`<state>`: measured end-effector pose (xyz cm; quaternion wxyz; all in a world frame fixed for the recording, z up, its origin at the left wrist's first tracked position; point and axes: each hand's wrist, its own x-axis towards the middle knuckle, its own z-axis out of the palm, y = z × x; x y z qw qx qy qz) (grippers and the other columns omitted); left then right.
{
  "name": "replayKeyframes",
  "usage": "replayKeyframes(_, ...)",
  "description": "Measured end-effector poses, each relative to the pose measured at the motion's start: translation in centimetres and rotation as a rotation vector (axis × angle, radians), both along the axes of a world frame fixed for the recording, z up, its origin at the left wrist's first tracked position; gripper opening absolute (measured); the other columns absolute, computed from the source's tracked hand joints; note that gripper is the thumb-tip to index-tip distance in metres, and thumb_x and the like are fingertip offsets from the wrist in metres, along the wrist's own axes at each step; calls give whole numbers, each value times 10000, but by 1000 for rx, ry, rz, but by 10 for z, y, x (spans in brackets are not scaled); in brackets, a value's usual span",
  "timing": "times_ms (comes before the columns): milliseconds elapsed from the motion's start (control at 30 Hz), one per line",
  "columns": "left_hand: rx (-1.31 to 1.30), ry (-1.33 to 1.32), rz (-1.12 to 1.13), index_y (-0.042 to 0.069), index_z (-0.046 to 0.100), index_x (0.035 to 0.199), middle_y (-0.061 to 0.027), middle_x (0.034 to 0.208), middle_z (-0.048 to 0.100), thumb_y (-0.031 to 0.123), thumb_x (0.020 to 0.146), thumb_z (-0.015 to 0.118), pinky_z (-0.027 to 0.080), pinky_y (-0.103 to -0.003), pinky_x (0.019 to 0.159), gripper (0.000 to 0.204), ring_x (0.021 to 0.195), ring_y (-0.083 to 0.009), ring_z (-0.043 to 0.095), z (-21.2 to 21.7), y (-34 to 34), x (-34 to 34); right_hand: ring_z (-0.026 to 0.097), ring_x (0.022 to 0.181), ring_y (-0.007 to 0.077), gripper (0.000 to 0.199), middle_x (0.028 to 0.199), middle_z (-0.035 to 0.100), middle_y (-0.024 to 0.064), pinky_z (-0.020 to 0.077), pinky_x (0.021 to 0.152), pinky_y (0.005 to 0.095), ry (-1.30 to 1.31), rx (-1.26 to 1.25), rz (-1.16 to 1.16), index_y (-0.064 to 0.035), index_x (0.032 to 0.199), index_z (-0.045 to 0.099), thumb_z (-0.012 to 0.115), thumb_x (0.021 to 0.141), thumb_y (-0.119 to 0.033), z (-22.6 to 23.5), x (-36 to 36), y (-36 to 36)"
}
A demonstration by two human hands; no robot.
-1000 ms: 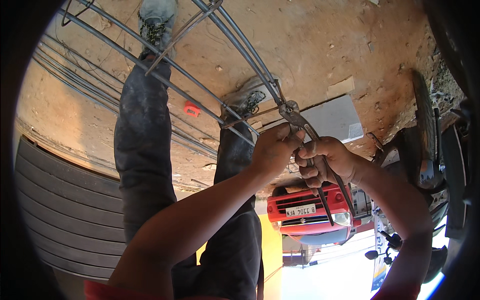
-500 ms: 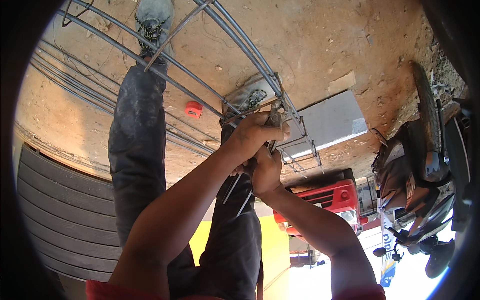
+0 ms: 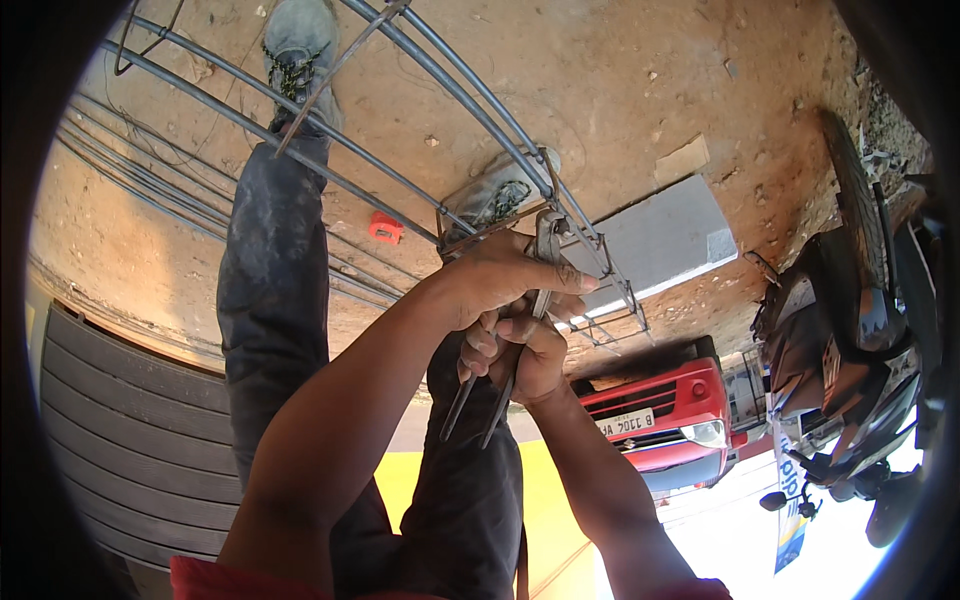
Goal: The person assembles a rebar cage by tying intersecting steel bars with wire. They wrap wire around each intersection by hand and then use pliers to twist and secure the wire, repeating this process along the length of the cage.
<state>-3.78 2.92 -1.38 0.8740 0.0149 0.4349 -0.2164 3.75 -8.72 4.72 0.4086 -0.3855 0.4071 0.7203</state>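
Note:
Steel pincers sit in both hands, jaws against the corner of a rebar cage and handles slanting down toward me. My left hand is closed round their upper part, its thumb lying across them; its other fingers are partly hidden. Just below, my right hand grips the handles, whose ends stick out past the fingers. The cage's long bars run from the top left and top middle and come together at the pincers. Any tie wire at the jaws is too small to make out.
A red tape measure lies on the dirt between my shoes. Loose rods lie at the left. A grey board is on the ground at right. Beyond are a red vehicle, a motorcycle and a slatted panel.
The pincers' handles have swung and spread slightly apart, and my right hand has turned with them. The left thumb has shifted a little right and down. The whole view has moved slightly.

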Motion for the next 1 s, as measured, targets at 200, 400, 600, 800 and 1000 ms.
replayKeyframes(200,-82,138,175,1,658,832,-104,736,627,270,768,772,451,-309,496,299,600,-186,618,19,-29,24,687,686,359,301,770,631,203,623,634,483,160,-122,258,49,957,591,622,911,-247,22,62,11)
replayKeyframes(400,315,291,173,-19,632,757,-192,667,604,260,818,662,483,-408,559,288,580,-316,611,23,-53,39,686,804,219,550,952,659,138,557,724,334,-65,-326,1193,74,1161,501,785,812,-241,93,57,8)
replayKeyframes(600,360,482,10,3,582,723,-205,659,608,343,823,669,494,-430,633,365,664,-376,626,29,-55,62,655,810,326,392,951,628,184,490,676,483,-1027,-40,1919,23,1143,536,596,761,-47,108,33,-6)
replayKeyframes(800,245,398,230,39,601,877,-97,705,647,361,820,730,496,-377,619,351,646,-239,651,47,-53,45,513,548,203,273,722,524,73,425,504,379,-134,-291,991,-14,1057,559,543,786,-38,104,81,5)
replayKeyframes(1000,-553,307,784,114,585,805,31,617,487,306,839,741,387,-284,517,250,510,-118,459,50,-33,39,456,466,157,289,651,441,43,415,456,321,556,-123,-177,-14,1078,534,567,863,-204,97,61,-7)
